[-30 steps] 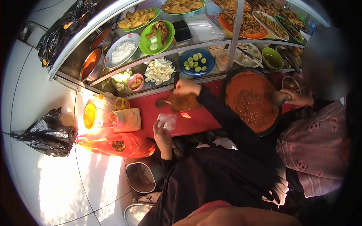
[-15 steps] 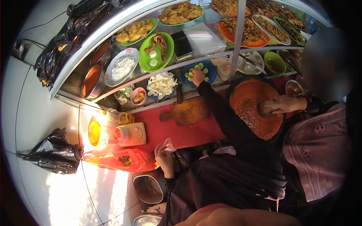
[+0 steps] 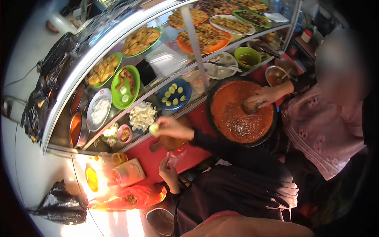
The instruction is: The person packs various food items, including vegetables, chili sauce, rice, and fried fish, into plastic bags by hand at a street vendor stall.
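My right hand (image 3: 173, 128) pinches a pale green cucumber slice (image 3: 154, 129) above the wooden cutting board (image 3: 173, 143). Just below it, my left hand (image 3: 169, 175) grips a small clear plastic bag (image 3: 176, 157) near the edge of the red counter. More cucumber slices lie spread on a blue plate (image 3: 186, 103) beyond my right hand. A white heap of cut vegetable (image 3: 142, 115) sits to the left of that plate.
At right, a co-worker's hand (image 3: 268, 96) holds a pestle in a big mortar (image 3: 211, 114) of red-orange sauce. Dishes of fried food, such as an orange plate (image 3: 225, 40), fill the glass case. A blender (image 3: 128, 172) and red bag (image 3: 154, 194) are at left.
My right hand has come back from the blue plate with a cucumber slice, toward the plastic bag in my left hand. The view has turned. The co-worker's pestle remains in the sauce.
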### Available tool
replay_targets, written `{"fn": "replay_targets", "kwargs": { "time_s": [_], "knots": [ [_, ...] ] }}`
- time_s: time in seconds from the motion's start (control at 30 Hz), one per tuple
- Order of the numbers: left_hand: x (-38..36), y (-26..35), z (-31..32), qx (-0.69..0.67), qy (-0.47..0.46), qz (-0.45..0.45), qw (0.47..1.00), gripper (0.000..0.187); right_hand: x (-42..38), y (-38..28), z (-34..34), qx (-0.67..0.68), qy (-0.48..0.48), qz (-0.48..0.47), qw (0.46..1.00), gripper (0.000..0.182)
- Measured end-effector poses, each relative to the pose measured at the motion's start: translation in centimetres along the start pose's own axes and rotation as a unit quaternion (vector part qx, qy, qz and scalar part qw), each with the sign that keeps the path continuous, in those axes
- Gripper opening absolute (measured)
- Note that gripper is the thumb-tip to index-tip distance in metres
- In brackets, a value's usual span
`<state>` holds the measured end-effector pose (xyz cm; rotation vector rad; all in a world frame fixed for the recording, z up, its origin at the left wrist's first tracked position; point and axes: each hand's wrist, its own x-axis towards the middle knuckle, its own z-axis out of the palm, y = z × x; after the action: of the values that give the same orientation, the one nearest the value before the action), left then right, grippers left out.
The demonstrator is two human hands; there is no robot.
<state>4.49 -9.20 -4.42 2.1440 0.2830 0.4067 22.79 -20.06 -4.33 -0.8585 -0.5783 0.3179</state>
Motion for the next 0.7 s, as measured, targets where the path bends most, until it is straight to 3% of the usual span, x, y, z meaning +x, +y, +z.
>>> {"fn": "replay_targets", "kwargs": {
  "time_s": [0.03,0.07,0.1,0.13,0.2,0.27,0.33,0.4,0.5,0.63,0.7],
  "knots": [
    [0.4,0.4,0.2,-0.051,-0.007,-0.007,0.999,0.029,-1.8,-0.4,1.8,-0.106,-0.034,-0.05,0.992,0.019],
    [0.7,0.9,0.4,-0.1,-0.012,-0.016,0.995,0.026,-4.0,-3.9,4.1,-0.095,-0.038,0.127,0.987,0.018],
    [1.1,0.3,0.3,-0.101,-0.035,-0.063,0.992,0.027,-5.7,-3.4,5.4,-0.084,-0.04,0.068,0.993,0.021],
    [1.4,-0.7,-0.1,-0.099,-0.057,-0.111,0.987,0.027,-6.7,-4.2,5.6,-0.381,-0.062,-0.155,0.909,0.022],
    [1.8,-1.2,0.0,-0.148,-0.061,-0.067,0.985,0.032,-8.6,-4.8,6.2,-0.378,-0.125,-0.073,0.914,0.022],
    [2.5,0.1,0.4,-0.143,-0.027,0.048,0.988,0.034,-9.3,-4.3,5.6,-0.411,-0.108,-0.082,0.902,0.021],
    [2.1,1.6,-0.1,-0.15,-0.038,0.045,0.987,0.035,-9.6,-4.5,5.3,-0.443,-0.094,-0.093,0.887,0.019],
    [1.8,2.5,-0.1,-0.146,-0.069,0.0,0.987,0.035,-9.7,-5.2,5.0,-0.465,-0.115,-0.026,0.877,0.017],
    [1.4,1.5,0.8,-0.098,-0.05,0.03,0.993,0.036,-10.0,-4.0,4.9,-0.537,-0.113,0.029,0.835,0.018],
    [0.7,1.8,0.8,-0.025,-0.021,0.043,0.999,0.036,-9.5,-4.6,5.4,-0.526,-0.137,0.03,0.839,0.019],
    [0.4,1.2,0.8,-0.088,0.004,0.033,0.996,0.037,-8.6,-5.6,5.5,-0.502,-0.218,0.069,0.834,0.028]
  ]
}}
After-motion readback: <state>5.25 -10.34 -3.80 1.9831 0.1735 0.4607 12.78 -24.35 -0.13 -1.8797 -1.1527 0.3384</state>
